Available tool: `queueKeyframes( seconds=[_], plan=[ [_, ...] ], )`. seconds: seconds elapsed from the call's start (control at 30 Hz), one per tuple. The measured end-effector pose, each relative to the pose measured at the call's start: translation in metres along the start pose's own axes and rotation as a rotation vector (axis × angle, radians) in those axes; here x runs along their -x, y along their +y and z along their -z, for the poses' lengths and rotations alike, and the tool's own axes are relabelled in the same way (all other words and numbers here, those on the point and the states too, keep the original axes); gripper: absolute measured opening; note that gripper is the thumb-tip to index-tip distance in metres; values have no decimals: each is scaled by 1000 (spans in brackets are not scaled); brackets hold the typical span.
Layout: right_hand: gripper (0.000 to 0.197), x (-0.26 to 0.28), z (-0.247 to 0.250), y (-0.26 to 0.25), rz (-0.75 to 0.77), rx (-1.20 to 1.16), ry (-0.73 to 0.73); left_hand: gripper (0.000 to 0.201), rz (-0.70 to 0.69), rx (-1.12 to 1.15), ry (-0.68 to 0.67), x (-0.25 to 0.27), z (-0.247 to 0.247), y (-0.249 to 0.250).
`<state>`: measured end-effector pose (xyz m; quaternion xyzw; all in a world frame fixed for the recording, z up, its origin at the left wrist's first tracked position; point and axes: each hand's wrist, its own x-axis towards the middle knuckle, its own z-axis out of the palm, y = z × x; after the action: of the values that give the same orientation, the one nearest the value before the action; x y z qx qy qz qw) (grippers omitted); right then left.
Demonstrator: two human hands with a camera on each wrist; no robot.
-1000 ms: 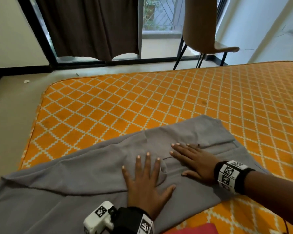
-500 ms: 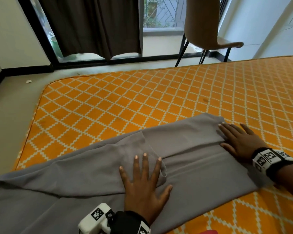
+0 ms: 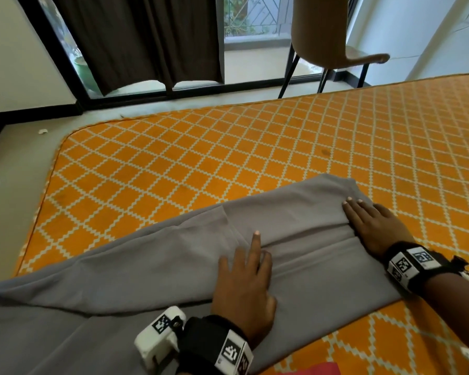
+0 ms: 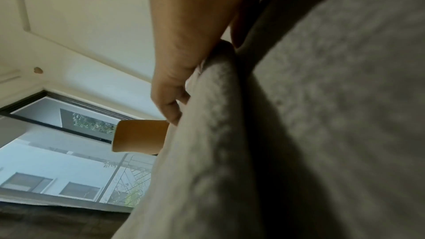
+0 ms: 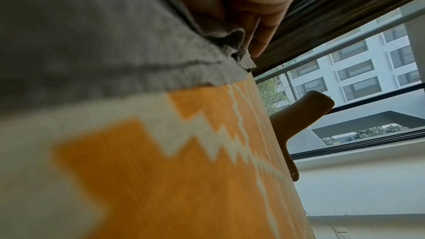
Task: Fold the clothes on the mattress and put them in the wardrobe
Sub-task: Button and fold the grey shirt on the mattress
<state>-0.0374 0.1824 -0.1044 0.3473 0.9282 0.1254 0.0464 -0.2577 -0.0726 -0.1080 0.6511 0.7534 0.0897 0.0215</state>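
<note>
A grey garment lies part-folded across the near edge of an orange diamond-patterned mattress, running from 8 o'clock toward 3 o'clock. The left hand, at 6 o'clock, rests on the cloth with one finger straight and the others curled into a fold. The right hand, at 4 o'clock, presses flat on the garment's right end, fingers straight. A brown chair stands at 1 o'clock.
</note>
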Motion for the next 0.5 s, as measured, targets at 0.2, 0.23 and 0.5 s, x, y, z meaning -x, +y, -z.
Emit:
queueKeyframes(
  seconds=[0.2,0.23,0.5],
  plan=[
    [55,2,-6,1,-28,59,-43,78,11,-39,-24,-11,-12,8],
    [55,3,-6,0,-44,62,-61,76,13,-41,-4,-9,-13,8],
    [32,11,-3,-2,-129,185,206,41,-115,-191,260,-5,-36,6]
  ],
)
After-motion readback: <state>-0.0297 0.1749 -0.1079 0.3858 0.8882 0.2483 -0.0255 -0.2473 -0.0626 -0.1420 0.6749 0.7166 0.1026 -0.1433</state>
